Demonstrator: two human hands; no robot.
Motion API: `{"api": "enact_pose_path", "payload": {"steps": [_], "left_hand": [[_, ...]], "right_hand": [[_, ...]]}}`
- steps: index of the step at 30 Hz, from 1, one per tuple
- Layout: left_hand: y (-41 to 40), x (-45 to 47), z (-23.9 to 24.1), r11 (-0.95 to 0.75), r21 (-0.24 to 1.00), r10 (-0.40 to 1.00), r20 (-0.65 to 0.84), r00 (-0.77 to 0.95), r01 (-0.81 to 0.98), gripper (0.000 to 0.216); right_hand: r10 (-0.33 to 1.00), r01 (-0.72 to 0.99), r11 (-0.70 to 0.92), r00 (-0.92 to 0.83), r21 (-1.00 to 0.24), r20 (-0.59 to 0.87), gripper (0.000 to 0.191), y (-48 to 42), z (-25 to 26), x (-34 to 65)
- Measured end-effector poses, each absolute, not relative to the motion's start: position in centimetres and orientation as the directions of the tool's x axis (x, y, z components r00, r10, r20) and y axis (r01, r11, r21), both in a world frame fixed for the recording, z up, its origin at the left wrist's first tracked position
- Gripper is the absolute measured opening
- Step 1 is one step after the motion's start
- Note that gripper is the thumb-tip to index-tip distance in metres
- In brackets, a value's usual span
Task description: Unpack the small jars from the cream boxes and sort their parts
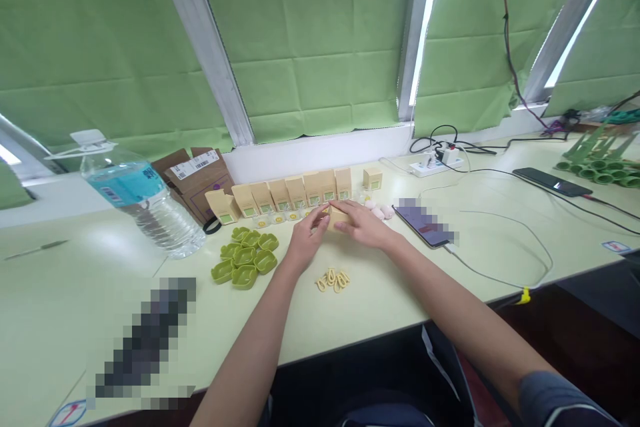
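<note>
Both hands meet over a small tan cardboard box (336,219) lying on the pale green table (380,293). My left hand (306,237) pinches the box's left end with its fingertips. My right hand (361,221) lies across the box's right side, fingers curled onto it. A row of several upright tan boxes (295,193) with green labels stands just behind the hands. Several green plastic trays (246,255) sit to the left of my left hand. A small heap of yellow loops (333,280) lies in front of the hands.
A large water bottle (143,197) lies at the left beside a brown carton (197,180). A phone (424,223) with a cable lies right of my right hand; small pink items (380,210) lie beside it. A power strip (436,163), another phone (553,181) and green parts (600,170) lie far right.
</note>
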State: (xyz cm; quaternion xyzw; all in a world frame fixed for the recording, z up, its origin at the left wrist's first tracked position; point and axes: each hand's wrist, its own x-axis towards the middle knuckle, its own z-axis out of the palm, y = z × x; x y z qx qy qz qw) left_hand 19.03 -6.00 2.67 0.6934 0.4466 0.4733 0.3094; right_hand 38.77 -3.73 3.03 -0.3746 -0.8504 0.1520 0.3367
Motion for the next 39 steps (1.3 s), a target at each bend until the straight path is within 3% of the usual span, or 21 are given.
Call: {"api": "enact_pose_path", "payload": {"steps": [7, 17, 39], "left_hand": [[-6.0, 19.0, 2.8, -0.461, 0.809, 0.886, 0.446, 0.131, 0.365, 0.037], [-6.5, 18.8, 3.2, -0.411, 0.851, 0.911, 0.380, 0.157, 0.326, 0.040], [-6.1, 17.8, 3.1, -0.439, 0.799, 0.898, 0.369, 0.242, 0.411, 0.042]], "right_hand": [[0.721, 0.500, 0.692, -0.517, -0.521, 0.461, 0.056, -3.9, 2.9, 38.5], [0.726, 0.511, 0.687, -0.519, -0.516, 0.452, 0.056, -3.9, 2.9, 38.7], [0.733, 0.534, 0.678, -0.541, -0.505, 0.412, 0.056, -4.1, 3.1, 38.7]]}}
